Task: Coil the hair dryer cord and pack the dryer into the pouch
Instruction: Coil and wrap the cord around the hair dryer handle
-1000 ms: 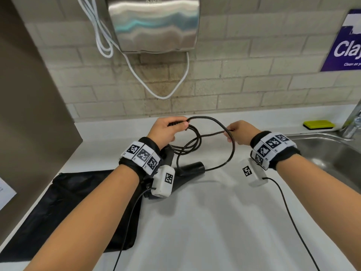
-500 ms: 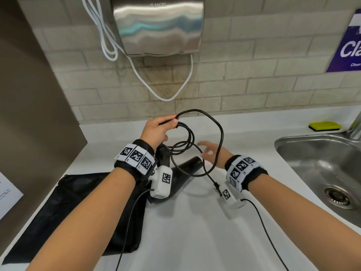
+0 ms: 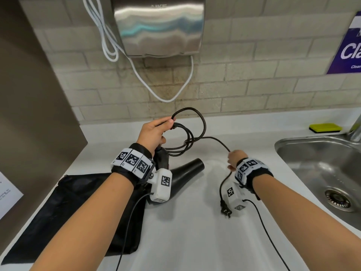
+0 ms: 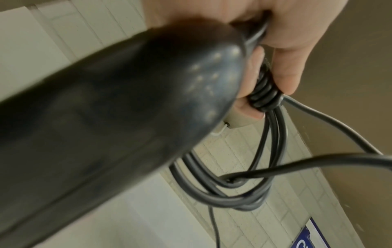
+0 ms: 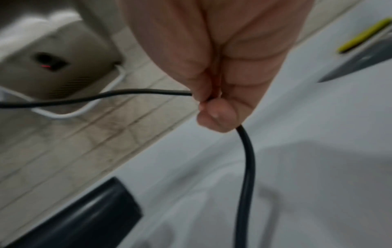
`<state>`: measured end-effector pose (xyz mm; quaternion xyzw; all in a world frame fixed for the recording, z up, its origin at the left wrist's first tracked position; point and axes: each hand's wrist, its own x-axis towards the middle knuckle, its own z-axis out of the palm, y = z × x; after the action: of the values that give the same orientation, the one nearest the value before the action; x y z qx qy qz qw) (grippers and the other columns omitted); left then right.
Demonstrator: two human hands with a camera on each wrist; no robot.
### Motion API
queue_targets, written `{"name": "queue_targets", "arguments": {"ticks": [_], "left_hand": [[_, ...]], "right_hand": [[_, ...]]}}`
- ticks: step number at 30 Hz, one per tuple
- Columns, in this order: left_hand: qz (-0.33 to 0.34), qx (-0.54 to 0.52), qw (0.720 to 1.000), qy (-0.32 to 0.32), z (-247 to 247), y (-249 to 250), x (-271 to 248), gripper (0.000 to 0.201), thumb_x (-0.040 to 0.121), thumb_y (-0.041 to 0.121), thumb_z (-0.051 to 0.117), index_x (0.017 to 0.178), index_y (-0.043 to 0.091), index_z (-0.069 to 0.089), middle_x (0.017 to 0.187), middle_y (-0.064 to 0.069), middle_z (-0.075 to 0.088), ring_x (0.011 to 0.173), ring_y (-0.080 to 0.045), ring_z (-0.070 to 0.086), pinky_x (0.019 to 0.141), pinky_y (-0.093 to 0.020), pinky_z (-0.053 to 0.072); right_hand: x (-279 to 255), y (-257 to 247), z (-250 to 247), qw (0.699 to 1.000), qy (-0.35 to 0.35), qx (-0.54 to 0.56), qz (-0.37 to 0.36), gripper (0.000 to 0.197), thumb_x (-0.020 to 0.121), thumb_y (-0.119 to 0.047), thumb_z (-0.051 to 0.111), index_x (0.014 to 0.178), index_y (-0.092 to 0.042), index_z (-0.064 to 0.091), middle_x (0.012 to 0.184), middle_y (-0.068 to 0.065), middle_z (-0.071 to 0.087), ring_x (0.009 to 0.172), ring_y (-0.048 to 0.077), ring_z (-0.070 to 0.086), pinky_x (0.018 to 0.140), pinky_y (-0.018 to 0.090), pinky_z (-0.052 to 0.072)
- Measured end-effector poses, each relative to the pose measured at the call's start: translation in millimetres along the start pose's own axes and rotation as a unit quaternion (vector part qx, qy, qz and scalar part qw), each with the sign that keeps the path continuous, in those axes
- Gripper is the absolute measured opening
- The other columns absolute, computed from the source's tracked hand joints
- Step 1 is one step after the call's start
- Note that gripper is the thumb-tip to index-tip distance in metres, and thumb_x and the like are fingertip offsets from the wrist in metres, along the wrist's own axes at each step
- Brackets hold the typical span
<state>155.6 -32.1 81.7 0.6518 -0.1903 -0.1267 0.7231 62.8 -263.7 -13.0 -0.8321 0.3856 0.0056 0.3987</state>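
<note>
The black hair dryer (image 3: 185,174) lies on the white counter with its nozzle toward the right; its handle (image 4: 118,127) fills the left wrist view. My left hand (image 3: 156,132) pinches several loops of the black cord (image 3: 187,141) above the handle, the stacked strands (image 4: 265,95) held between thumb and fingers. My right hand (image 3: 234,160) grips the free run of cord (image 5: 246,159) near its end, and the plug (image 3: 224,208) hangs below it just over the counter. The black pouch (image 3: 78,208) lies flat at the left, under my left forearm.
A steel sink (image 3: 320,173) sits at the right with a yellow sponge (image 3: 325,128) behind it. A metal hand dryer (image 3: 160,26) with a white cable (image 3: 166,98) hangs on the tiled wall. A brown partition (image 3: 29,114) bounds the left side.
My right hand left the loop, moved down and right, and took hold of the cord near the plug. The left hand kept its grip on the coil.
</note>
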Motion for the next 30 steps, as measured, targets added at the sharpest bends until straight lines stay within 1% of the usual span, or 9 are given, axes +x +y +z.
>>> {"name": "queue_targets", "arguments": {"ticks": [2,4,7,10,12,14,19,24,30], "left_hand": [[0.002,0.002,1.000,-0.006,1,-1,0,0.012,0.090,0.017,0.060,0.093,0.021,0.070,0.075,0.002,0.069,0.047,-0.010,0.025,0.040,-0.015,0.018],[0.005,0.004,1.000,-0.016,4,-3,2,0.012,0.089,0.018,0.061,0.089,0.024,0.071,0.071,0.006,0.071,0.055,-0.015,0.027,0.042,-0.017,0.018],[0.000,0.005,1.000,-0.029,11,-4,3,0.011,0.088,0.019,0.062,0.088,0.023,0.072,0.075,0.002,0.070,0.059,-0.017,0.028,0.041,-0.017,0.019],[-0.008,0.015,0.999,-0.044,20,-3,0,0.011,0.089,0.017,0.061,0.094,0.018,0.071,0.082,-0.003,0.068,0.054,-0.016,0.026,0.040,-0.014,0.021],[-0.008,0.020,0.999,-0.047,24,-1,-2,0.013,0.089,0.017,0.061,0.098,0.016,0.070,0.084,-0.003,0.067,0.048,-0.013,0.027,0.040,-0.014,0.023],[-0.008,0.029,0.999,-0.045,27,1,-4,0.012,0.089,0.017,0.060,0.097,0.016,0.070,0.084,-0.003,0.067,0.043,-0.010,0.031,0.042,-0.014,0.028],[-0.005,0.062,0.997,-0.037,23,7,-4,0.015,0.089,0.022,0.060,0.100,0.018,0.069,0.086,0.001,0.066,0.060,-0.010,0.042,0.060,-0.018,0.035],[-0.032,0.055,0.998,-0.025,12,10,-5,0.023,0.091,0.022,0.058,0.112,0.014,0.065,0.093,0.002,0.064,0.064,-0.007,0.052,0.053,-0.014,0.042],[-0.022,0.044,0.999,-0.017,15,4,-10,0.016,0.089,0.022,0.062,0.103,0.022,0.069,0.083,0.005,0.065,0.047,-0.008,0.032,0.040,-0.016,0.025]], "right_hand": [[-5,5,-1,0.999,-0.012,0.029,0.041,0.037,0.097,-0.013,0.040,0.130,0.002,0.044,0.132,0.019,0.050,0.118,0.028,0.054,0.070,0.018,0.053],[-2,1,6,0.999,0.025,0.037,0.020,0.038,0.096,-0.018,0.043,0.131,-0.004,0.045,0.126,0.017,0.054,0.105,0.029,0.058,0.088,0.033,0.052],[-14,-22,12,0.983,0.071,0.122,-0.122,0.045,0.090,-0.005,0.046,0.133,-0.018,0.043,0.123,0.010,0.054,0.075,0.019,0.056,0.067,0.027,0.056],[-36,-52,17,0.965,-0.093,0.099,-0.222,0.068,0.082,0.013,0.041,0.131,-0.034,0.045,0.121,-0.007,0.046,0.070,0.011,0.053,0.047,0.018,0.047],[-43,-65,24,0.948,-0.193,0.075,-0.243,0.070,0.081,0.013,0.043,0.127,-0.039,0.046,0.128,-0.008,0.043,0.079,0.012,0.059,0.050,0.021,0.048],[-45,-67,32,0.936,-0.228,0.067,-0.259,0.053,0.086,0.003,0.044,0.119,-0.039,0.048,0.116,-0.008,0.051,0.081,0.011,0.059,0.054,0.023,0.048],[-36,-59,38,0.943,-0.107,0.143,-0.281,0.015,0.088,-0.006,0.055,0.098,-0.016,0.059,0.084,-0.006,0.058,0.078,0.007,0.050,0.078,0.025,0.040],[-14,-27,23,0.973,0.017,0.128,-0.191,0.008,0.091,-0.014,0.053,0.083,-0.012,0.056,0.069,0.000,0.055,0.062,0.011,0.046,0.060,0.018,0.037],[1,-3,15,0.993,0.063,0.079,-0.061,0.024,0.092,-0.020,0.053,0.103,0.000,0.062,0.087,0.009,0.060,0.079,0.021,0.052,0.065,0.024,0.040]]}}
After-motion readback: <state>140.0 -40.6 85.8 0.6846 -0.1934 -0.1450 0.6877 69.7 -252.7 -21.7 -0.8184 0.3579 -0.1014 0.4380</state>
